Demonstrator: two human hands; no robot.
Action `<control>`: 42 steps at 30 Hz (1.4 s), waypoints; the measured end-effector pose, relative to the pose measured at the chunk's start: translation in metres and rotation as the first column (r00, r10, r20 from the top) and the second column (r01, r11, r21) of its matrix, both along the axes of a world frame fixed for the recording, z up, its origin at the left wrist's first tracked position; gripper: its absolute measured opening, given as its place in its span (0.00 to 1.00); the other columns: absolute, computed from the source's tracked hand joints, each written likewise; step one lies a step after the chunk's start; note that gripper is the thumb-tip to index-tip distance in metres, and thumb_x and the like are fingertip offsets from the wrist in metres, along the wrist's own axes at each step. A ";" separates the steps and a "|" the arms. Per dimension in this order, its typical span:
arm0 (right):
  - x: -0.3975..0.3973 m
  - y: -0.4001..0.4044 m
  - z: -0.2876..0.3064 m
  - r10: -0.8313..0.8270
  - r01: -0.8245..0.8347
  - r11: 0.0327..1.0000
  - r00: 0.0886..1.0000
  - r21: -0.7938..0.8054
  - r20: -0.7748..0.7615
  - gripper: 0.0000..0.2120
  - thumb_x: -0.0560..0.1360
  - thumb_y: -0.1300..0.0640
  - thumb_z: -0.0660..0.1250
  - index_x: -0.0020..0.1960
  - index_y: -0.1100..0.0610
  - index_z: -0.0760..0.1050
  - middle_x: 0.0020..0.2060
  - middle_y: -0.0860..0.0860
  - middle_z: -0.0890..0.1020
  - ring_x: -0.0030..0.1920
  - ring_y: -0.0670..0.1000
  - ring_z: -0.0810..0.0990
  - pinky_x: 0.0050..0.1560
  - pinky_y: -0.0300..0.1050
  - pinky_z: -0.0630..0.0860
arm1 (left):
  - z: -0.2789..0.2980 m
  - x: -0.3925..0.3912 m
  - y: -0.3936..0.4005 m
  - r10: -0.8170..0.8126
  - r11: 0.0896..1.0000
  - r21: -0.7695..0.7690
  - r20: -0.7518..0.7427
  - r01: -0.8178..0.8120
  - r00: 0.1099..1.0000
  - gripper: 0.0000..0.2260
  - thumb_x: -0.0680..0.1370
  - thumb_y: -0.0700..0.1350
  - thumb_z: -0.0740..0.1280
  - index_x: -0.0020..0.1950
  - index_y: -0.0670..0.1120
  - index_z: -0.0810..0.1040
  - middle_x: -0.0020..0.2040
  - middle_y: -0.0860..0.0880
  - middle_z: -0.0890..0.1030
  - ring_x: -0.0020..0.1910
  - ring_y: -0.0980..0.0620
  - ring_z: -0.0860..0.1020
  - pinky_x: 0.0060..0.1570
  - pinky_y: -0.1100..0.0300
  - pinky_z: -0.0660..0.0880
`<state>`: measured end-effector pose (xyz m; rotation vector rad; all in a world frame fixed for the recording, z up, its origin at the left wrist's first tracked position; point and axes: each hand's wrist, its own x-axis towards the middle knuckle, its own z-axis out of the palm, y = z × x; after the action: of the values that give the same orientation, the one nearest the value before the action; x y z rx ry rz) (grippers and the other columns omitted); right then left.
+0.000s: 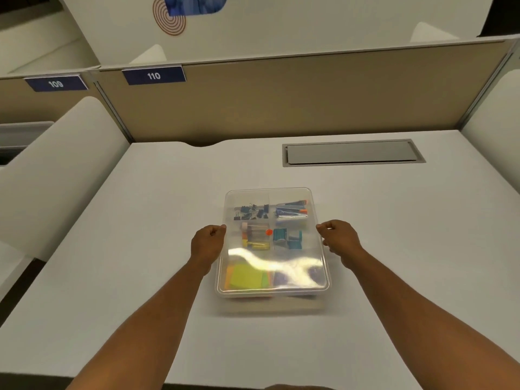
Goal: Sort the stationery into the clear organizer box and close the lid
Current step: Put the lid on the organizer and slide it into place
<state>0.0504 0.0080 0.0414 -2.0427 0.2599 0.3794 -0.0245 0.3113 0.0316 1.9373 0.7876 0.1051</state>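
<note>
glare on the lid (271, 266) washes out the near compartments; the purple item (281, 277) there is perhaps paper. fingertips of the left hand (206, 243) and right hand (339, 237) curl out of sight.

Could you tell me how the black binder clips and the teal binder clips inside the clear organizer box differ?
The small black binder clips lie in the far-left compartment of the clear plastic organizer box; the larger teal binder clips sit in the middle-right compartment. The black ones are many and jumbled; the teal ones are fewer and bulkier. Both sets lie under the translucent lid, which the left hand and right hand hold at its sides.
</note>
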 end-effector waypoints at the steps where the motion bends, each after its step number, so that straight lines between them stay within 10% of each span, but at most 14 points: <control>1: 0.003 0.003 0.000 -0.003 0.003 1.000 1.000 0.003 0.001 0.14 0.78 0.47 0.66 0.53 0.58 0.78 0.49 0.54 0.82 0.50 0.56 0.81 0.56 0.56 0.80 | -0.001 0.005 0.002 -0.003 1.000 0.001 -0.001 0.003 1.000 0.14 0.80 0.52 0.64 0.47 0.43 0.81 0.42 0.46 0.82 0.40 0.48 0.77 0.44 0.54 0.74; 20: 0.023 0.024 -0.009 0.017 -0.005 0.962 0.999 -0.273 0.044 0.09 0.80 0.51 0.62 0.50 0.57 0.74 0.44 0.51 0.78 0.47 0.54 0.77 0.50 0.50 0.75 | -0.017 0.037 0.026 -0.072 0.977 -0.204 -0.029 0.065 0.997 0.09 0.77 0.49 0.70 0.47 0.44 0.78 0.42 0.45 0.80 0.38 0.48 0.77 0.34 0.58 0.75; 27: 0.031 0.019 -0.005 -0.026 0.011 0.992 0.992 -0.123 -0.124 0.13 0.80 0.53 0.63 0.50 0.64 0.77 0.41 0.58 0.78 0.38 0.54 0.76 0.36 0.46 0.73 | -0.008 0.051 0.047 -0.266 0.909 -0.357 -0.100 0.215 0.959 0.12 0.78 0.50 0.68 0.53 0.42 0.78 0.49 0.41 0.82 0.42 0.44 0.82 0.42 0.51 0.81; 42: 0.105 0.047 -0.003 -0.102 0.106 0.991 0.994 -0.078 0.049 0.16 0.79 0.49 0.63 0.54 0.62 0.79 0.48 0.56 0.82 0.50 0.58 0.81 0.57 0.59 0.78 | -0.011 0.139 0.036 -0.100 0.995 -0.030 0.015 0.100 0.995 0.14 0.80 0.52 0.65 0.46 0.41 0.79 0.41 0.47 0.80 0.42 0.48 0.76 0.43 0.54 0.74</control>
<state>0.1555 0.0548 0.0387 -2.1045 0.3576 0.2616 0.1145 0.3477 0.0210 1.9415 0.6785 0.0449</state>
